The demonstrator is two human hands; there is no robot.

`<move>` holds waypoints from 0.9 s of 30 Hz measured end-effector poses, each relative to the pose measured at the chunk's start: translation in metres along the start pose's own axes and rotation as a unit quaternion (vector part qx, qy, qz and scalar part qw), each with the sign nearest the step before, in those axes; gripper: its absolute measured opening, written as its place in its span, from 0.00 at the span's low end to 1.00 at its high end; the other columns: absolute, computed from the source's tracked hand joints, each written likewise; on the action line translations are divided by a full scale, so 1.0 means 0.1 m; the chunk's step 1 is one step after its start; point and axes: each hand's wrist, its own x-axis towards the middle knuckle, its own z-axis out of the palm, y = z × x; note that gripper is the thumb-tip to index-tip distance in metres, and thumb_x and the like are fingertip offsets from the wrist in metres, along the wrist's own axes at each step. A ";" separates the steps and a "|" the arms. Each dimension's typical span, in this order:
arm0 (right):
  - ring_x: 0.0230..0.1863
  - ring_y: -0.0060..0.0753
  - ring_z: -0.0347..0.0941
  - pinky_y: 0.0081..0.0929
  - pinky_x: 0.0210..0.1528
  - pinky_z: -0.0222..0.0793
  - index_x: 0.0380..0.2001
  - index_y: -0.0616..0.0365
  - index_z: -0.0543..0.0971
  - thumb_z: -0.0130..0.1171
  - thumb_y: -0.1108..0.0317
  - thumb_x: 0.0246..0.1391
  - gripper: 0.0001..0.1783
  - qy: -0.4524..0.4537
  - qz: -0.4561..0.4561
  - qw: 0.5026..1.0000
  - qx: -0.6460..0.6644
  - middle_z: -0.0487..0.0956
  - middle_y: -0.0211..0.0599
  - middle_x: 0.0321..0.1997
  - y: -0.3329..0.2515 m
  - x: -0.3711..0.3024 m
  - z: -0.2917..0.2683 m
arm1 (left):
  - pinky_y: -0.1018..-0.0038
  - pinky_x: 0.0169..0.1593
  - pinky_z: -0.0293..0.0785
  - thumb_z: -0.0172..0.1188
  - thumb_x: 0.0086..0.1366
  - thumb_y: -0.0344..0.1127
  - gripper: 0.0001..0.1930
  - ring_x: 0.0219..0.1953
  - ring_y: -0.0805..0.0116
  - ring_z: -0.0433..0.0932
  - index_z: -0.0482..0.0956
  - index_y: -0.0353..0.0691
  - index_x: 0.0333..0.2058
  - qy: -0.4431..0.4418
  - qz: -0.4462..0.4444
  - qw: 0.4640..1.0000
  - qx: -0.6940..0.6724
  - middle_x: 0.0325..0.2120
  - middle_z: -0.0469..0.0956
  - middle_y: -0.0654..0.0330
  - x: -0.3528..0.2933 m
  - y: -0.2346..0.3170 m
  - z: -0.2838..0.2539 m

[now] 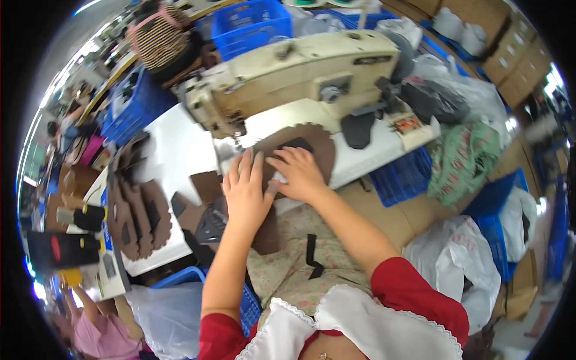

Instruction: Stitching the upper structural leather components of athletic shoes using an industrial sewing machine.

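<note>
A cream sewing machine stands across the white worktable. Flat beside its needle lies a brown scalloped piece of fabric or leather, with a dark patch on it. My left hand rests on the brown material just in front of the needle, its fingers stretched out. Spread over the same piece, my right hand touches it near the dark patch. Neither hand grips anything. More brown pieces with a black moulded part lie by my left wrist. The hands hide part of the material.
Several layered brown scalloped pieces lie on the table's left. A black flap-shaped piece sits at the machine's right end. Blue crates stand behind. White plastic bags and green cloth are at right. Another person in pink is lower left.
</note>
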 end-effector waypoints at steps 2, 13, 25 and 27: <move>0.68 0.49 0.59 0.51 0.70 0.48 0.59 0.51 0.72 0.61 0.49 0.51 0.34 0.059 0.010 0.998 0.021 0.67 0.44 0.66 0.15 -0.02 0.13 | 0.55 0.58 0.66 0.66 0.54 0.39 0.24 0.58 0.45 0.69 0.76 0.40 0.50 0.011 0.127 0.985 -0.113 0.55 0.72 0.48 0.55 0.44 0.22; 0.64 0.49 0.64 0.52 0.65 0.55 0.53 0.53 0.78 0.64 0.48 0.45 0.33 0.085 -0.034 0.995 0.039 0.73 0.44 0.60 0.17 -0.06 0.06 | 0.60 0.50 0.73 0.73 0.47 0.53 0.27 0.49 0.52 0.75 0.76 0.37 0.37 -0.173 0.090 0.977 -0.087 0.41 0.77 0.52 1.42 1.60 1.28; 0.66 0.49 0.64 0.51 0.67 0.56 0.55 0.53 0.77 0.50 0.55 0.59 0.24 0.086 -0.017 0.996 0.015 0.72 0.46 0.62 0.19 -0.03 0.16 | 0.59 0.53 0.69 0.74 0.45 0.48 0.26 0.49 0.50 0.74 0.75 0.38 0.37 -0.184 0.060 0.965 -0.175 0.44 0.75 0.50 1.48 1.50 1.06; 0.66 0.49 0.63 0.51 0.68 0.56 0.56 0.52 0.76 0.52 0.53 0.57 0.26 0.092 -0.016 0.995 0.020 0.72 0.45 0.62 0.17 -0.03 0.25 | 0.59 0.52 0.70 0.74 0.45 0.47 0.26 0.47 0.48 0.74 0.75 0.37 0.38 -0.208 0.033 0.957 -0.197 0.44 0.75 0.49 1.47 1.41 0.92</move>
